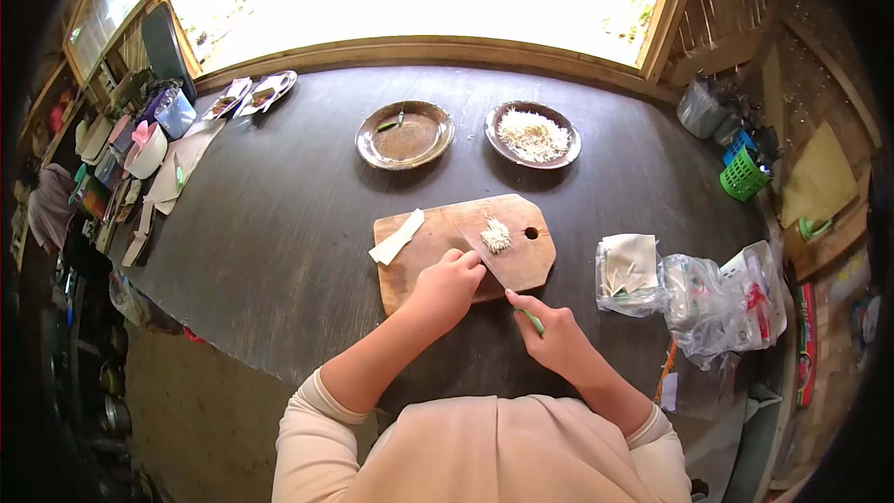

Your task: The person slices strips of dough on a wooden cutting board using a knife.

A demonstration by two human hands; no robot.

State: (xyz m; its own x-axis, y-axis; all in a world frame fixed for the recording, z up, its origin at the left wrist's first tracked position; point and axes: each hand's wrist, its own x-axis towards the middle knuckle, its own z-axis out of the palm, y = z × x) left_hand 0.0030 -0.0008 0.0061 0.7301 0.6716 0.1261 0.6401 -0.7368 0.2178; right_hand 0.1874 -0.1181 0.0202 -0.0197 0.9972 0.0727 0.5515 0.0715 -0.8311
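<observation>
A wooden cutting board [514, 214] lies on the dark table. My right hand [551, 333] is closed round the green handle of a knife [492, 265], its blade reaching over the board towards my left fingertips. With fingers curled and pressed down on the board, my left hand [449, 287] sits beside the blade; whatever is under those fingers is hidden. Just beyond the blade is a small heap of pale thin shreds [496, 235]. A flat whitish slab [398, 237] rests on the board's left end.
Behind the board stand a brown plate [440, 142] with small green pieces on it and another plate [495, 151] heaped with pale shreds. Clear plastic bags [694, 312] lie at the right, near a green basket [743, 175]. A white bowl [146, 151] is at left.
</observation>
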